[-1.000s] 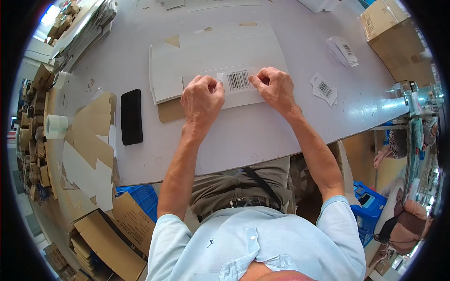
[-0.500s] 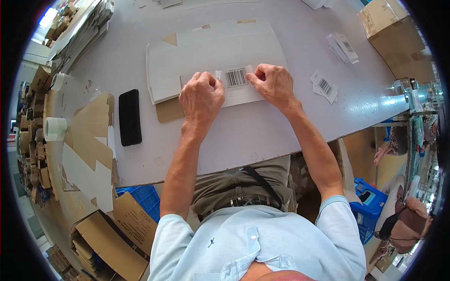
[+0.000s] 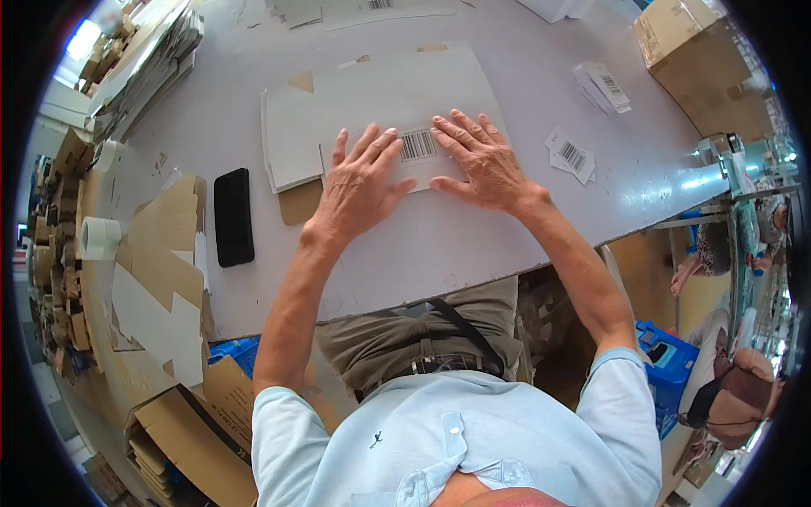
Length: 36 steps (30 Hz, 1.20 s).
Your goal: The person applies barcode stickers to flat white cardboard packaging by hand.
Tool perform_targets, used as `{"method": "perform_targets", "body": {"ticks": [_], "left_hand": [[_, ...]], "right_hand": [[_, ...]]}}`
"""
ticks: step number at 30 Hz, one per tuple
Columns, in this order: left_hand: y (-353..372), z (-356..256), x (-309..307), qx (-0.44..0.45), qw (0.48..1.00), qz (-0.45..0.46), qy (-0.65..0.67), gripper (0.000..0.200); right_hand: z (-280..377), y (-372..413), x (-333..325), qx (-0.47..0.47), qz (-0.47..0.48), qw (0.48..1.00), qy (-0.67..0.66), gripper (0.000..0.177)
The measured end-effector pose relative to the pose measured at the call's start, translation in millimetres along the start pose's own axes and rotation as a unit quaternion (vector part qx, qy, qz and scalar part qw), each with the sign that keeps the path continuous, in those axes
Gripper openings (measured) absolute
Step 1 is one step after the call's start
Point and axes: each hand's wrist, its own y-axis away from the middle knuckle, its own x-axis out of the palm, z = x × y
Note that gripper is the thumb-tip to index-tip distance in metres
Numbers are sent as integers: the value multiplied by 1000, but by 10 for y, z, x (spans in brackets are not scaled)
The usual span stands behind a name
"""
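A flat white cardboard box blank (image 3: pixel 389 93) with brown patches at its cut-outs lies on the table before me. Near its front edge a white barcode label (image 3: pixel 417 146) lies flat on the cardboard. My left hand (image 3: pixel 361 179) rests with spread fingers at the label's left side. At the right side my right hand (image 3: pixel 481 162) lies flat, fingers stretched out, its fingertips by the label's edge. Neither hand grips anything. Parts of the label's ends may be hidden beneath the fingers.
A black phone (image 3: pixel 234 217) lies left of the cardboard. To the right are loose barcode labels (image 3: pixel 572 156) and a label stack (image 3: pixel 603 88). A carton (image 3: pixel 688 63) stands back right. A tape roll (image 3: pixel 100 238) and cardboard scraps (image 3: pixel 160 296) sit left. Another person (image 3: pixel 735 397) is at lower right.
Both hands have opened from pinching the barcode label's ends to lying flat beside it. The label now lies flat on the cardboard.
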Motion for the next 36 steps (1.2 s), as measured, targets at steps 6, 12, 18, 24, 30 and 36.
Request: {"method": "perform_targets", "body": {"ticks": [6,12,18,24,30,36], "left_hand": [[318,229,-107,-10,991,126,48,57],[356,267,-105,4,992,99,81,44],[364,283,-102,-29,979,87,183,34],[332,293,-152,-44,977,88,187,37],[365,343,-135,-52,974,69,210,37],[415,372,-166,-30,976,62,208,41]], "right_hand": [[-15,129,-185,33,103,994,-15,78],[-81,266,-354,-5,109,993,35,54],[-686,-84,-361,130,98,983,-84,41],[-925,-1231,93,95,47,993,-50,50],[-817,-1794,190,129,176,975,38,59],[-985,-1957,-321,44,167,984,-36,35]]}}
